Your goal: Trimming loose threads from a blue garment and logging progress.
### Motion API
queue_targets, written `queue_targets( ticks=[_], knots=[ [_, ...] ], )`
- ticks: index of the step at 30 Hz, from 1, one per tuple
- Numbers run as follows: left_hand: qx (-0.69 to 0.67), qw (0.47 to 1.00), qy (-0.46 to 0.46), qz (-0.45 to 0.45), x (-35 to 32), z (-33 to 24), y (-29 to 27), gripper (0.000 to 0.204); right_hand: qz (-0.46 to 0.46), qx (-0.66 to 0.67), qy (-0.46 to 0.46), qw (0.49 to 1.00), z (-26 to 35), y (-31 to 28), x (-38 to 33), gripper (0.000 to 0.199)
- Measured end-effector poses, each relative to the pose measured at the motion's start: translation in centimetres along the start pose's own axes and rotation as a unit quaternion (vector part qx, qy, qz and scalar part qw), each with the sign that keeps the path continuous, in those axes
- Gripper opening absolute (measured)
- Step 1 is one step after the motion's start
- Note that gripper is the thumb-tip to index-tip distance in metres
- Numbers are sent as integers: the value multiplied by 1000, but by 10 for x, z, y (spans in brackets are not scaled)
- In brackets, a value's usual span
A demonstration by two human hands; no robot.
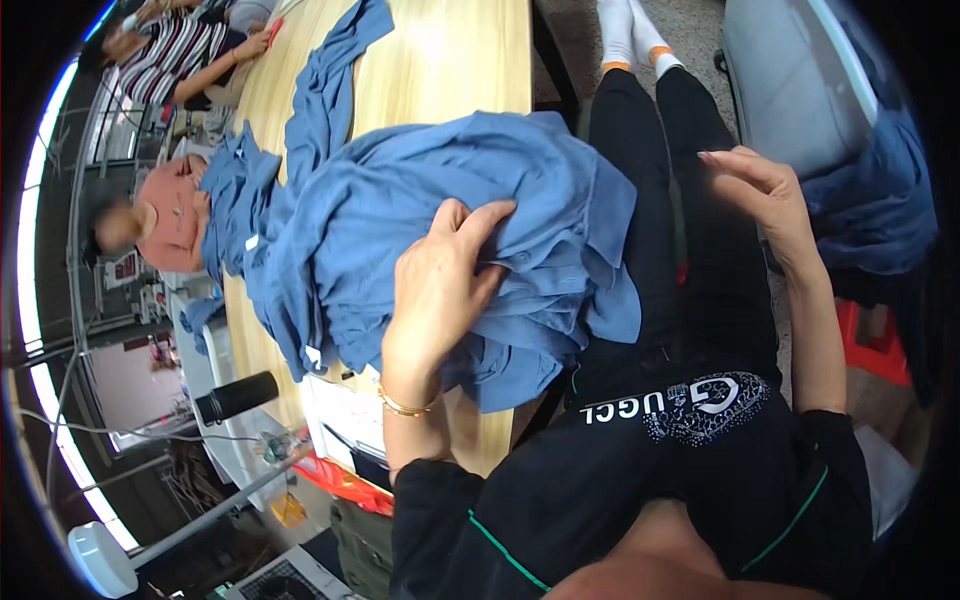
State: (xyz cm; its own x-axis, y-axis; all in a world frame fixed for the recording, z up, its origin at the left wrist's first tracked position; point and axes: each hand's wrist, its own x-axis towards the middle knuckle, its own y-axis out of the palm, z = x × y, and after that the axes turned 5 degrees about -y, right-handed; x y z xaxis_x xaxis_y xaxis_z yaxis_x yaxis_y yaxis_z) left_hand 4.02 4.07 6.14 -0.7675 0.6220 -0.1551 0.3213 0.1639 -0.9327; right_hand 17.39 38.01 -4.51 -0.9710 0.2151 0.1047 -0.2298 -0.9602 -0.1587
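Note:
A heap of blue button-up shirts lies along the wooden table and hangs over its near edge beside my lap. My left hand is on the uppermost shirt, its fingers curled into the cloth near a collar-like flap and a few buttons. Folds hide some of its fingertips. Over my legs, apart from the shirts, my right hand is raised with thumb and fingertips pressed together. Anything between those fingertips is too small to make out.
Bare wood of the table shows beyond the shirts. A black cylindrical bottle and a white box are at left. A grey bin, dark blue cloth and red stool stand right. Two people sit across the table.

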Motion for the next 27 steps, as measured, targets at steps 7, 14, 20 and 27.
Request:
queue_targets(
  ticks=[7, 14, 20, 27],
  knots=[
    [-204, 976, -28, -67, 81, 39, -108, 31, -178, 48, 114, 976, -56, -30, -35, 33],
    [-385, 866, -33, -318, 200, 221, -284, 33, -92, 17, 78, 993, -69, -16, -14, 35],
    [-261, 947, 111, -149, 111, 35, -49, 30, -60, -3, 92, 994, -86, -3, -25, 37],
    [-57, 974, 173, -136, 4, 26, 12, 30, 120, -11, 94, 988, -84, 65, -8, 56]
  ],
)
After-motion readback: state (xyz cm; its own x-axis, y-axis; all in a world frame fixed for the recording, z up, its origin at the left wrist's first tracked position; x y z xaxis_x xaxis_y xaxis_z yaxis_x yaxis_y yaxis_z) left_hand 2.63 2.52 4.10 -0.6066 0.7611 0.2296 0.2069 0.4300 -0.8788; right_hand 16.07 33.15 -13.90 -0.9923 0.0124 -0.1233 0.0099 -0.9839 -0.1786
